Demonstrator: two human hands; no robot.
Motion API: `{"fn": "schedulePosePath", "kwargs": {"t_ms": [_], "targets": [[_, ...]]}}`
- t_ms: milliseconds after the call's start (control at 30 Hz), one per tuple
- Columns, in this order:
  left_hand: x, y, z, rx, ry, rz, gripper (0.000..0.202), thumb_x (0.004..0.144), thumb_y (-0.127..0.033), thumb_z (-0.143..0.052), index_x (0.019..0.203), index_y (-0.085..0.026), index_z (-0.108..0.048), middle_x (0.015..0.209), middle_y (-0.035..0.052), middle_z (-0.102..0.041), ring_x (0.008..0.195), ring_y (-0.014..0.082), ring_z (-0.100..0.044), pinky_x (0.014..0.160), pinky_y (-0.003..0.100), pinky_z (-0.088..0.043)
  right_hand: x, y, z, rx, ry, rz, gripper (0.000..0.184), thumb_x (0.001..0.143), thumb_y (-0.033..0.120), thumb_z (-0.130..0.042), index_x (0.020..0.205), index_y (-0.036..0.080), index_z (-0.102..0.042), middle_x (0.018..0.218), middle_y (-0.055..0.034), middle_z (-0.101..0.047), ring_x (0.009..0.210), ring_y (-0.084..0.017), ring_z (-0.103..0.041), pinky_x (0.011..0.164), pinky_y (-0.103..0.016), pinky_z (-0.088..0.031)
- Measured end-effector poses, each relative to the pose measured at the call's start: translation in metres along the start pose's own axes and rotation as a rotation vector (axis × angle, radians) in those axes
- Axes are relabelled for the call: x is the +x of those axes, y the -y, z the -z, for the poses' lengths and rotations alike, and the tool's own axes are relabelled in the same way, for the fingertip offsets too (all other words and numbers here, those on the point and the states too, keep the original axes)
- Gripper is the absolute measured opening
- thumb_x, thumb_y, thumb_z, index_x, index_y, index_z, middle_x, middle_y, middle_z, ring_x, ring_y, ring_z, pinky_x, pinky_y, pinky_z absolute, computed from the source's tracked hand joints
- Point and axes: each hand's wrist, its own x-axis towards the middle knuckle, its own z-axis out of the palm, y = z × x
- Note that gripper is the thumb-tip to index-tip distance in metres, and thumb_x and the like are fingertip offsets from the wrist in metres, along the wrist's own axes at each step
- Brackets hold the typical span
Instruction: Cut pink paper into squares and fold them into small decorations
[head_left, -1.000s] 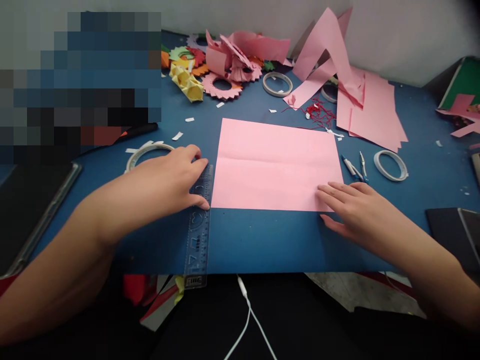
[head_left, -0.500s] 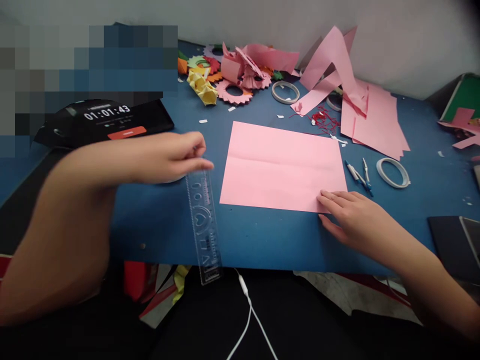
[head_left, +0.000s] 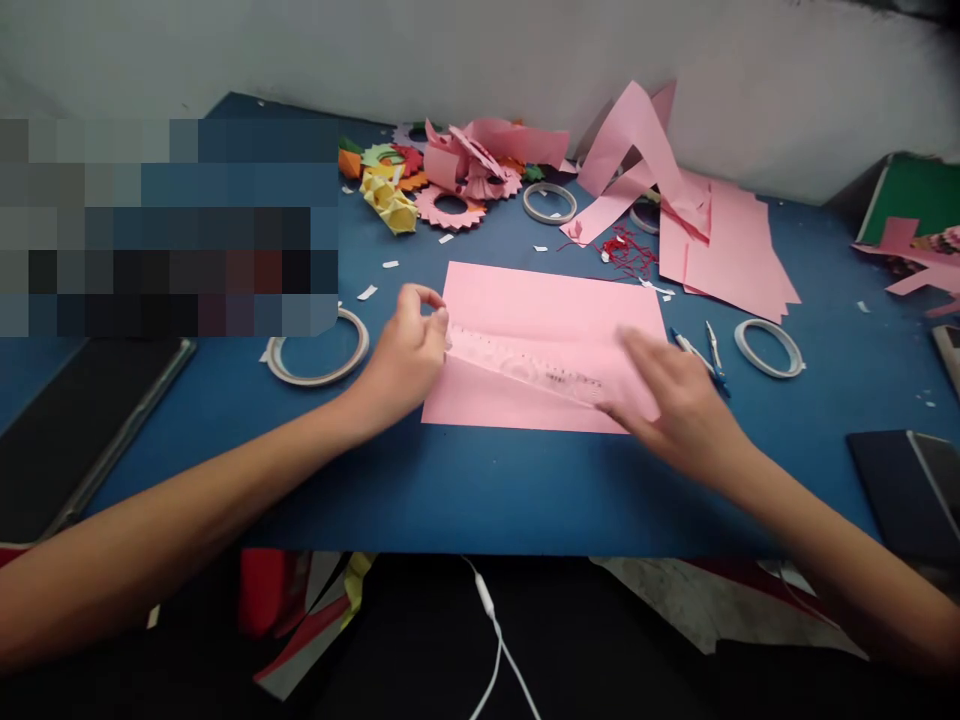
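A sheet of pink paper (head_left: 555, 300) lies on the blue table in front of me. My left hand (head_left: 412, 345) is at its left edge, fingers closed on one end of a clear plastic ruler (head_left: 517, 362). The ruler slants across the sheet, its far end pointing right and towards me. My right hand (head_left: 679, 400) is over the sheet's right part, thumb and fingers apart, slightly smeared by motion. Its thumb is near the ruler's right end; whether they touch, I cannot tell.
Tape rolls (head_left: 319, 347) lie left, behind and right (head_left: 769, 348). A drawing compass (head_left: 714, 358) is just beyond my right hand. Folded paper rings (head_left: 450, 208), red threads (head_left: 628, 252) and stacked pink sheets (head_left: 739, 245) sit at the back. A dark flat device (head_left: 90, 420) lies left.
My left hand has brought the ruler from left of the sheet, where it hung downward, to across the paper. The right hand has lifted from the sheet's lower right corner, its fingers spreading.
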Motion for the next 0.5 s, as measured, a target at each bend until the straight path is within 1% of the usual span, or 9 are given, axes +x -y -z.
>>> {"fn": "schedulePosePath", "kwargs": {"t_ms": [33, 100, 133, 200, 267, 333, 400, 433, 500], "targets": [[-0.004, -0.003, 0.000, 0.121, 0.010, 0.026, 0.015, 0.093, -0.032, -0.039, 0.102, -0.020, -0.041, 0.056, -0.0041, -0.045, 0.050, 0.0155, -0.046, 0.049, 0.027, -0.027, -0.002, -0.003, -0.007, -0.013, 0.054, 0.044, 0.051, 0.093, 0.035, -0.054, 0.139, 0.017, -0.043, 0.137, -0.0178, -0.052, 0.123, -0.030, -0.053, 0.095, -0.046, -0.043], [-0.013, -0.013, 0.004, 0.619, 0.077, 0.050, 0.022, 0.094, -0.033, -0.038, 0.101, -0.017, -0.051, 0.068, 0.0044, -0.057, 0.060, 0.0198, -0.054, 0.049, 0.028, -0.023, -0.006, -0.009, -0.017, -0.026, 0.106, 0.088, 0.034, 0.095, 0.029, -0.050, 0.127, 0.018, -0.055, 0.133, -0.0138, -0.057, 0.120, -0.029, -0.054, 0.091, -0.044, -0.043], [-0.016, -0.018, 0.008, 0.822, 0.095, 0.023, 0.028, 0.095, -0.033, -0.034, 0.097, -0.015, -0.055, 0.076, 0.0090, -0.060, 0.066, 0.0224, -0.058, 0.048, 0.028, -0.022, -0.008, -0.011, -0.021, -0.020, 0.105, 0.090, 0.031, 0.095, 0.027, -0.050, 0.124, 0.019, -0.058, 0.131, -0.0126, -0.059, 0.119, -0.028, -0.054, 0.090, -0.044, -0.042], [-0.023, -0.023, 0.014, 1.042, 0.132, -0.113, 0.034, 0.096, -0.030, -0.031, 0.090, -0.013, -0.060, 0.083, 0.0124, -0.062, 0.075, 0.0256, -0.061, 0.046, 0.028, -0.024, -0.011, -0.016, -0.025, 0.022, 0.076, 0.077, 0.029, 0.094, 0.026, -0.052, 0.121, 0.018, -0.060, 0.127, -0.0116, -0.061, 0.115, -0.027, -0.055, 0.091, -0.043, -0.042], [-0.030, -0.024, 0.016, 1.121, 0.126, -0.298, 0.033, 0.095, -0.032, -0.039, 0.086, -0.012, -0.064, 0.080, 0.0113, -0.063, 0.074, 0.0263, -0.062, 0.044, 0.029, -0.031, -0.012, -0.019, -0.028, 0.083, 0.047, 0.062, 0.030, 0.093, 0.027, -0.055, 0.120, 0.016, -0.060, 0.120, -0.0127, -0.062, 0.109, -0.026, -0.056, 0.091, -0.043, -0.042], [-0.037, -0.022, 0.012, 1.141, 0.082, -0.514, 0.030, 0.091, -0.034, -0.052, 0.092, -0.008, -0.067, 0.077, 0.0103, -0.065, 0.068, 0.0254, -0.061, 0.045, 0.032, -0.040, -0.011, -0.022, -0.030, 0.132, 0.017, 0.046, 0.034, 0.090, 0.030, -0.060, 0.120, 0.014, -0.059, 0.114, -0.0137, -0.062, 0.103, -0.025, -0.056, 0.089, -0.043, -0.043], [-0.043, -0.018, 0.003, 1.101, 0.024, -0.698, 0.026, 0.089, -0.026, -0.058, 0.098, -0.003, -0.067, 0.085, 0.0136, -0.070, 0.073, 0.0256, -0.065, 0.051, 0.032, -0.048, -0.009, -0.024, -0.032, 0.174, 0.004, 0.026, 0.035, 0.088, 0.030, -0.063, 0.119, 0.014, -0.059, 0.109, -0.0133, -0.061, 0.100, -0.025, -0.056, 0.087, -0.042, -0.044], [-0.046, -0.017, -0.002, 1.081, 0.000, -0.762, 0.024, 0.088, -0.021, -0.059, 0.099, -0.001, -0.068, 0.090, 0.0160, -0.071, 0.078, 0.0266, -0.067, 0.054, 0.032, -0.051, -0.008, -0.024, -0.032, 0.196, 0.002, 0.012, 0.034, 0.087, 0.029, -0.064, 0.118, 0.015, -0.060, 0.107, -0.0125, -0.061, 0.098, -0.024, -0.056, 0.086, -0.041, -0.045], [-0.048, -0.015, -0.012, 1.083, -0.051, -0.810, 0.021, 0.087, -0.014, -0.060, 0.097, 0.003, -0.068, 0.091, 0.0198, -0.072, 0.080, 0.0283, -0.070, 0.057, 0.032, -0.055, -0.004, -0.023, -0.034, 0.242, -0.001, -0.014, 0.032, 0.086, 0.025, -0.065, 0.115, 0.016, -0.062, 0.102, -0.0110, -0.059, 0.092, -0.022, -0.055, 0.083, -0.038, -0.046]]}}
